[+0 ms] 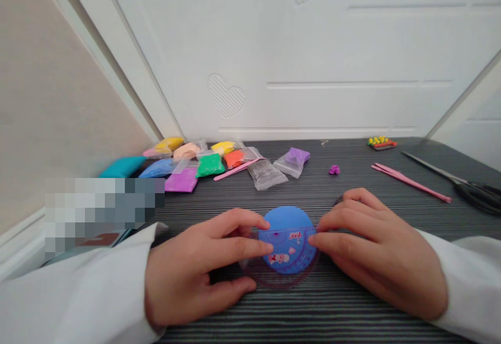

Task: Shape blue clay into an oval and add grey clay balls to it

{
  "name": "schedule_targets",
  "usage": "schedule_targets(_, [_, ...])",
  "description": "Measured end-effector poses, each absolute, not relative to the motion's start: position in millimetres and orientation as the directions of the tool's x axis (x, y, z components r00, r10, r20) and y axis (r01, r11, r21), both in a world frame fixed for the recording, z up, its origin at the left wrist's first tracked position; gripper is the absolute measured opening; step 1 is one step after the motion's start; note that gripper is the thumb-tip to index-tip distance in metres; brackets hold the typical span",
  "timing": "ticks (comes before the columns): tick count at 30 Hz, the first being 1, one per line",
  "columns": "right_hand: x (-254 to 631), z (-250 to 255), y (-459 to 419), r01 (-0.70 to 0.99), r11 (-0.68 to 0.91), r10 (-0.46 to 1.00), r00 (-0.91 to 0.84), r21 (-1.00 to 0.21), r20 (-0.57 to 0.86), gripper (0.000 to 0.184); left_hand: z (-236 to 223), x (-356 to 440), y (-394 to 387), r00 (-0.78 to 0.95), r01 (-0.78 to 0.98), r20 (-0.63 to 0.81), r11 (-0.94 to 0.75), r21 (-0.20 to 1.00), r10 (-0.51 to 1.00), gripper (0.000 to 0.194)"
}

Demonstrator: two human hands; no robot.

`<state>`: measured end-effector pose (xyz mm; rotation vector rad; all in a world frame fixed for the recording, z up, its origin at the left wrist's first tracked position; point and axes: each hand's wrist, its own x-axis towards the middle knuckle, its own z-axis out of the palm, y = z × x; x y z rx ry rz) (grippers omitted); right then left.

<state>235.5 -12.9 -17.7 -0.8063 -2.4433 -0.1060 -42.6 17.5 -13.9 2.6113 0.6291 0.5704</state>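
Note:
A flat round disc of blue clay (pixel 287 215) lies on the dark table in front of me. Over its lower part sits a clear, purplish protractor (pixel 280 280) with printed markings and small pink-red pictures. The index and middle fingertips of my left hand (pixel 207 265) press at the left side of the protractor and disc, its thumb lower down beside the protractor's curved edge. From the right, my right hand (pixel 376 247) has its fingertips at the protractor's other end and the disc's edge; its thumb is hidden.
Several bags of coloured clay (pixel 210 164) lie at the back left, a pink stick tool (pixel 237 169) among them. A purple clay lump (pixel 334 169), pink tweezers-like tool (pixel 410 182), black-handled scissors (pixel 462 181) and a yellow-headed pin set (pixel 381 142) lie right. A white panel (pixel 313 46) stands behind.

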Motion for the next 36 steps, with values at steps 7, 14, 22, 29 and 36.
schedule_targets(7, [235, -19, -11, 0.579, 0.809, 0.526, -0.643, -0.097, 0.557, 0.024, -17, -40, 14, 0.838, 0.377, 0.305, -0.884, 0.278, 0.453, 0.038])
schedule_targets(14, [236, -22, -6, 0.646, 0.759, 0.573, -0.604, -0.081, 0.554, 0.027, -15, -32, 13, 0.834, 0.374, 0.351, -0.904, 0.208, 0.426, 0.036])
schedule_targets(22, [235, -20, -5, 0.701, 0.707, 0.642, -0.576, -0.099, 0.507, 0.027, -13, -16, 9, 0.778, 0.457, 0.349, -0.852, 0.257, 0.522, 0.030])
schedule_targets(29, [232, -17, -6, 0.730, 0.674, 0.694, -0.571, -0.116, 0.439, 0.022, -10, -13, 10, 0.765, 0.482, 0.331, -0.833, 0.273, 0.552, 0.030])
schedule_targets(36, [230, -16, -6, 0.724, 0.678, 0.690, -0.568, -0.127, 0.448, 0.022, -10, -15, 10, 0.776, 0.473, 0.319, -0.837, 0.276, 0.544, 0.028])
